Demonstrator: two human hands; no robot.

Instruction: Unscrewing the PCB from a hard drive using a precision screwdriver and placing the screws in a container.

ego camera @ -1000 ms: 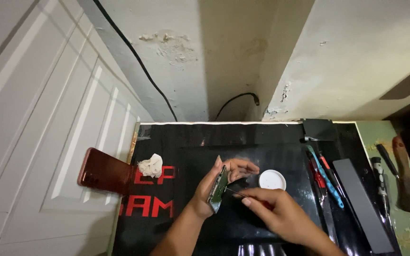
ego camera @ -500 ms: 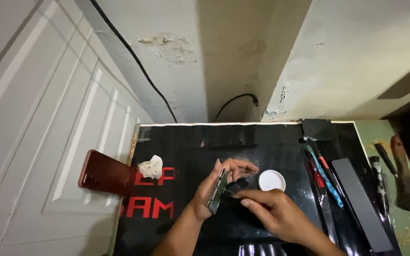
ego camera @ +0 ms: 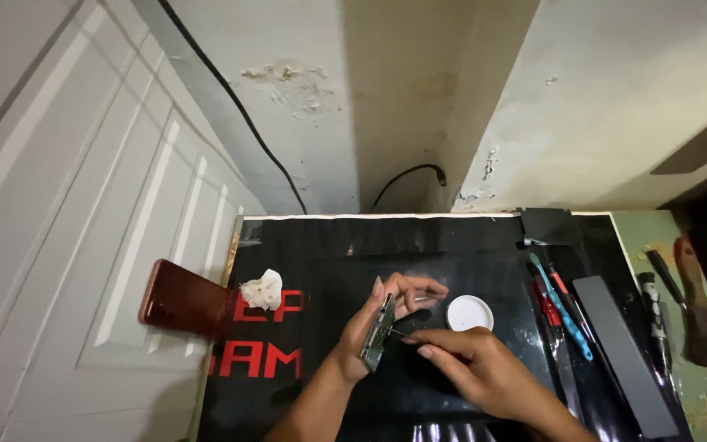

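Where cracked walls corner, black mat [ego camera: 452, 245]; hands gripping phone board [ego camera: 377, 334] and tweezers [ego camera: 407, 336].

Bare mat [ego camera: 329, 270] left of hands; white lid [ego camera: 469, 313], tools [ego camera: 562, 307] crowd right.

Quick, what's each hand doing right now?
Left hand: closed on a small circuit board, held on edge.
Right hand: pinching thin tweezers, tip at the board.

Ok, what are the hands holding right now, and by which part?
The left hand grips a small circuit board on edge by its sides; the right hand pinches a thin tool by its rear end.
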